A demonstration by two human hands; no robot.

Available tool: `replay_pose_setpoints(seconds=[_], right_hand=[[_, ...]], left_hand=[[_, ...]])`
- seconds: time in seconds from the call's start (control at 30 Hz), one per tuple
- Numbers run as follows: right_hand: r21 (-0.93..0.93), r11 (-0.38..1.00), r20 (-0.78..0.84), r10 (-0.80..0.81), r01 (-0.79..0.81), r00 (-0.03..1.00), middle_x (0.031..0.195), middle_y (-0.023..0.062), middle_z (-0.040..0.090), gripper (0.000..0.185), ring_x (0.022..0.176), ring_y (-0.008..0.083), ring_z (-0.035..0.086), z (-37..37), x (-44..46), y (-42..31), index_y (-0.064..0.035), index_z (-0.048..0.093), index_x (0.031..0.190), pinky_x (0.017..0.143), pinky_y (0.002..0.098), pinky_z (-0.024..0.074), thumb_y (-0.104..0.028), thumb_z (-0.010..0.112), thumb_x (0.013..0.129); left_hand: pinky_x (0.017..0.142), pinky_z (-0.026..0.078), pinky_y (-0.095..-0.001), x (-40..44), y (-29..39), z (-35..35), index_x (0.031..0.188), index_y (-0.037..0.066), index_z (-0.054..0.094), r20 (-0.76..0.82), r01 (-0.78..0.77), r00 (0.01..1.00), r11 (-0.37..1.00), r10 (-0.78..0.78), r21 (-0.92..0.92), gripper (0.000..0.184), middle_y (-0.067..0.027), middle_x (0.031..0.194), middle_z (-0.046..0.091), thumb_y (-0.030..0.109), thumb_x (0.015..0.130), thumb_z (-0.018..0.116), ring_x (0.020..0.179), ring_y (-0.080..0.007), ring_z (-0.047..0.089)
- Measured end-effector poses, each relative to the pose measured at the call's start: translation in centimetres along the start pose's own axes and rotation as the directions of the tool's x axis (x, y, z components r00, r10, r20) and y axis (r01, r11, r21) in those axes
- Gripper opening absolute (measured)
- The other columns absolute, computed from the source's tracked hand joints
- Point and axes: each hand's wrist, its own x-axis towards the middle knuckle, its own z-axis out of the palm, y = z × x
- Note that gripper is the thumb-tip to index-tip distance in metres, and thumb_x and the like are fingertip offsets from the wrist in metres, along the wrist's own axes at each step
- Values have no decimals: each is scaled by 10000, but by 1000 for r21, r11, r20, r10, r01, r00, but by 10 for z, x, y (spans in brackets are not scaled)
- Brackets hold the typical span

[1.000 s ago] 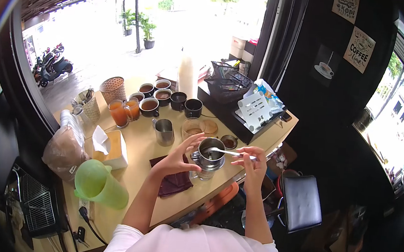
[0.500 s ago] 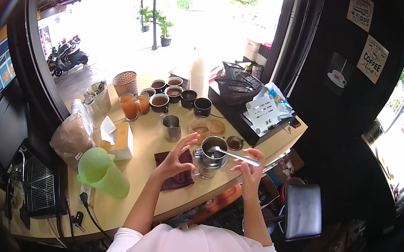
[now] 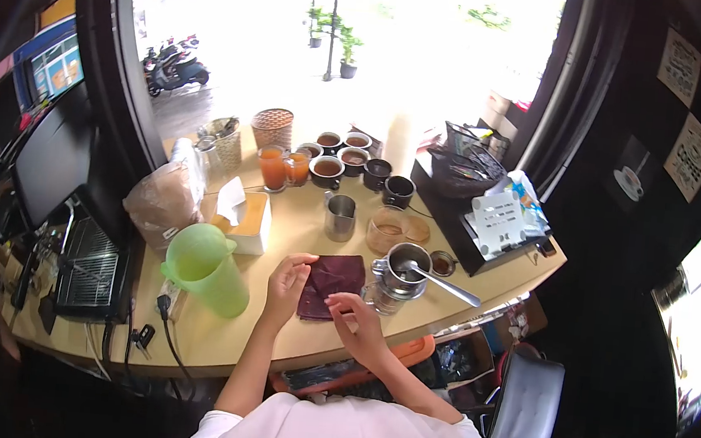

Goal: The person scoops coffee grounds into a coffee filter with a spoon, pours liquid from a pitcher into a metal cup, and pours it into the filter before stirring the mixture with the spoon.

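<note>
My left hand (image 3: 284,287) is by the left edge of a folded dark maroon cloth (image 3: 335,278), fingers stretched and nothing in it. Over the cloth's lower right corner hovers my right hand (image 3: 359,328), also empty with its fingers apart; whether it touches the cloth I cannot tell. To the right, a metal coffee dripper (image 3: 406,267) sits on top of a glass mug (image 3: 385,299). A spoon (image 3: 454,288) leans in the dripper, its handle sticking out to the right. Behind it are a round clear container (image 3: 386,232) and a small dish with dark contents (image 3: 442,264).
A steel milk pitcher (image 3: 340,218) stands mid-table, with several black cups (image 3: 399,191) and orange drinks (image 3: 272,169) behind. At left are a green jug (image 3: 210,278), a tissue box (image 3: 251,231) and a cable (image 3: 166,324). A black stool (image 3: 525,401) is at lower right.
My right hand has left the spoon and moved left to the cloth. My left hand has drawn back from beside the dripper to the cloth's left edge. The view has turned left.
</note>
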Motion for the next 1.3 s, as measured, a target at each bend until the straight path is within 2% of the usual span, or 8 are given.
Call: replay_pose_setpoints(seconds=[0.27,0.33,0.53,0.63,0.73,0.93,0.97,1.3], right_hand=[[-48,999,-28,-19,18,999,1389,134,436,442,1268,262,467,42,51,39,-52,463,1280,989,404,449,-23,635,874],[-120,990,-114,-89,75,989,1342,215,455,496,1238,375,463,50,61,48,-6,456,1269,1019,418,398,-27,662,818],[-292,956,-349,-129,23,928,1426,253,327,695,1357,417,303,62,92,62,2,316,1373,1128,476,253,-44,691,790],[-460,886,-541,-219,-67,812,1464,267,245,814,1383,449,236,64,122,67,-5,239,1415,1138,512,226,-32,722,761],[-511,851,-574,-236,-118,784,1482,279,199,911,1389,459,212,64,132,80,0,176,1441,1141,527,223,-44,752,737],[-304,928,-665,-46,-214,745,1429,289,310,1036,1366,408,302,64,169,134,26,146,1440,1139,471,254,-134,830,678],[-328,907,-693,-41,-264,720,1363,286,402,1072,1283,404,418,63,174,143,10,166,1432,1080,447,343,-178,860,637],[-225,943,-606,61,-244,793,959,189,630,749,891,305,635,69,177,122,-5,478,1133,820,408,506,-273,908,581]], left_hand=[[844,509,-346,-39,66,-31,937,48,672,102,-364,930,850,353,381,139,-93,963,688,-29,822,656,912,-244,657],[792,519,-348,-43,80,-40,914,43,666,38,-395,910,834,413,385,145,-99,915,693,-50,804,655,862,-241,666],[833,493,-364,-49,96,-100,959,12,640,-196,-467,740,701,644,539,118,-108,944,664,-9,867,569,877,-240,627],[930,434,-356,-25,85,-137,1091,4,584,-533,-330,595,787,602,520,187,-117,1127,593,35,920,517,996,-217,564],[984,372,-316,-26,86,-164,1195,10,524,-620,-139,702,921,351,364,247,-93,1219,520,93,964,498,1109,-169,487],[910,383,-285,-23,37,-215,1101,37,528,-562,5,824,991,74,137,192,-42,1024,519,194,994,499,967,-132,481],[893,383,-283,-21,31,-219,1077,37,522,-530,31,847,994,29,103,186,-39,998,514,204,1000,494,936,-130,473],[607,338,-199,-19,30,-211,787,94,568,-353,181,907,970,-228,-161,265,70,697,462,259,992,542,658,-23,405]])
